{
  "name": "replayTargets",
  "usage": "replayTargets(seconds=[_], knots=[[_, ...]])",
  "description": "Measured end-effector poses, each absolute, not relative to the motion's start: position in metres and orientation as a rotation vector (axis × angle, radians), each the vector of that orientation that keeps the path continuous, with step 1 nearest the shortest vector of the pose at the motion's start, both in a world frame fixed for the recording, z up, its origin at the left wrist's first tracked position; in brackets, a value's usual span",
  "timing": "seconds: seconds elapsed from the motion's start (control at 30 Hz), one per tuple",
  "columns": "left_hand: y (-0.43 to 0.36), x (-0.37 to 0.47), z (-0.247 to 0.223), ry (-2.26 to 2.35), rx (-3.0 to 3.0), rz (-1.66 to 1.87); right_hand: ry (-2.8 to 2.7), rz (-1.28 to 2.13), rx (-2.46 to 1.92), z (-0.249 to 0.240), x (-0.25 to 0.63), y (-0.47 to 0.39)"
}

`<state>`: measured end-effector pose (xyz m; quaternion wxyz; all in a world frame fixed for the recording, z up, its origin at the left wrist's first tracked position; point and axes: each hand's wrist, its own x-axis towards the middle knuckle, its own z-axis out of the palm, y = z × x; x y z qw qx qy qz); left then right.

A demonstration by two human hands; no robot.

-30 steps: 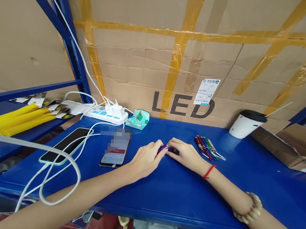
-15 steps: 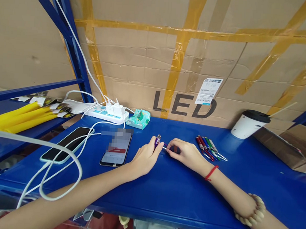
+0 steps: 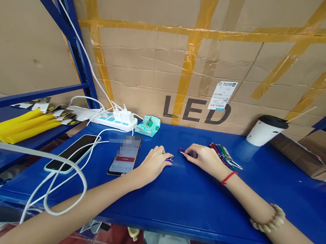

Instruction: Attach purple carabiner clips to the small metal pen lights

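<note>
Your blue surface (image 3: 169, 207) carries a lit phone (image 3: 124, 168) beside your left hand (image 3: 153, 163), a dark-screened phone (image 3: 72, 151) farther left, a power strip (image 3: 114, 124) and green packet (image 3: 148, 126) beyond that hand, colored tubes (image 3: 223, 154) beside your right hand (image 3: 203, 157), a cup (image 3: 265, 133) and cardboard box (image 3: 312, 162) farther right.

Single head-worn view, close above the blue table (image 3: 174, 203), facing forward and down, toward cardboard (image 3: 138, 69)

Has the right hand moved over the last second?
Yes. Judged against the pens lying on the table, the right hand has shifted rightward, now partly covering them in view.
</note>
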<state>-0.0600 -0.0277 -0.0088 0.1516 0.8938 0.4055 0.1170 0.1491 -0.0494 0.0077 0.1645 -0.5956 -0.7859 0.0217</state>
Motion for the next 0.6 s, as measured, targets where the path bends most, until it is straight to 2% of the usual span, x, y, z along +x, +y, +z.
replayTargets(seconds=[0.4,0.6], knots=[[-0.029,-0.064,0.003,1.259,2.463,0.431,-2.292,0.033,-1.615,0.002,0.154,-0.049],[-0.033,-0.065,0.004,1.351,2.456,0.35,-2.324,0.01,-1.625,0.001,0.153,-0.05]])
